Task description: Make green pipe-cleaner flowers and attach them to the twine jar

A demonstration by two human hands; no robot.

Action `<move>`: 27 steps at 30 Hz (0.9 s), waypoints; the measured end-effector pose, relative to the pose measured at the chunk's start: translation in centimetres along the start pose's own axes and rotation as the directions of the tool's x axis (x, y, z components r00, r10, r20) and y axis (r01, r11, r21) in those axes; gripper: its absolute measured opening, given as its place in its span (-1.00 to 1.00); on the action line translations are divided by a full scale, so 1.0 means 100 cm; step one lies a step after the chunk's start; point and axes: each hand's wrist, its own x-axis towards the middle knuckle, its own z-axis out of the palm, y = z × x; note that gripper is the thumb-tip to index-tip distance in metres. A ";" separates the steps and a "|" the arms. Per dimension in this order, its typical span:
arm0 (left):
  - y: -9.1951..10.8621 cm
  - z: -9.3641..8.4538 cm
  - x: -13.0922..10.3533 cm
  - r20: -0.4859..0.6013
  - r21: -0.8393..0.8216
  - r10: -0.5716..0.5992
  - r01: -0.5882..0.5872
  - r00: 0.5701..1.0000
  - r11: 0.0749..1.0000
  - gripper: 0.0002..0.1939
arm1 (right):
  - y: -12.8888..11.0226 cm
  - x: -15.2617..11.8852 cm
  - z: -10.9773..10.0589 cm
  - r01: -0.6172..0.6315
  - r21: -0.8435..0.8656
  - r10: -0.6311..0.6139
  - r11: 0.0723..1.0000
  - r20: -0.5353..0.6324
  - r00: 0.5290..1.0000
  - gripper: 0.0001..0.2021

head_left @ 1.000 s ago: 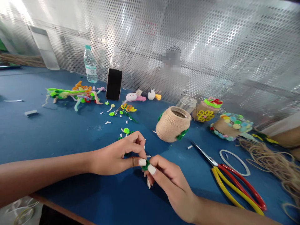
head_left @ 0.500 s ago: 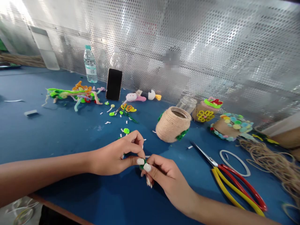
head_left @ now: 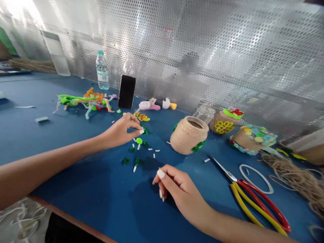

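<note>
My left hand (head_left: 125, 130) reaches over the table, its thumb and fingers closed at the end of a dark green pipe cleaner (head_left: 146, 129). Close to that hand is a yellow and orange pipe-cleaner loop piece (head_left: 142, 117). Nearer to me, my right hand (head_left: 178, 189) rests half curled, thumb against the fingers, with nothing seen between them. Between the hands lie dark green fuzzy curls (head_left: 138, 162), a bright green one (head_left: 139, 140) and white paper scraps (head_left: 154, 156). Beyond my right hand, a twine-wrapped jar (head_left: 188, 136) with green trim leans to one side.
Scissors (head_left: 230, 176) with red and yellow handles and a white ring (head_left: 257, 179) lie right, near loose twine (head_left: 293, 172). Decorated jars (head_left: 224, 123) and a clear glass jar (head_left: 204, 114) stand behind. A phone (head_left: 127, 91), a bottle (head_left: 102, 72) and a pipe-cleaner heap (head_left: 88, 99) are back left.
My left hand has moved away from my right, up and left, to the green pipe cleaner. The green piece pinched between both hands no longer shows there. Curls on the table are uncovered.
</note>
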 end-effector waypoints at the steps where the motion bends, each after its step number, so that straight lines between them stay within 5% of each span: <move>1: -0.006 0.001 0.001 -0.002 0.017 -0.006 0.006 1.000 1.000 -0.75 | 0.000 0.000 0.000 0.002 -0.008 -0.002 1.000 0.002 1.000 -0.70; 20: -0.016 0.006 0.006 0.019 0.193 -0.197 0.189 0.980 0.963 -0.87 | 0.001 -0.002 0.000 0.029 -0.030 -0.028 0.999 0.013 1.000 -0.71; 27: -0.030 0.002 0.010 -0.026 0.306 -0.225 0.222 0.974 0.926 -0.65 | 0.001 -0.002 -0.001 0.038 -0.043 -0.037 0.998 0.022 0.999 -0.72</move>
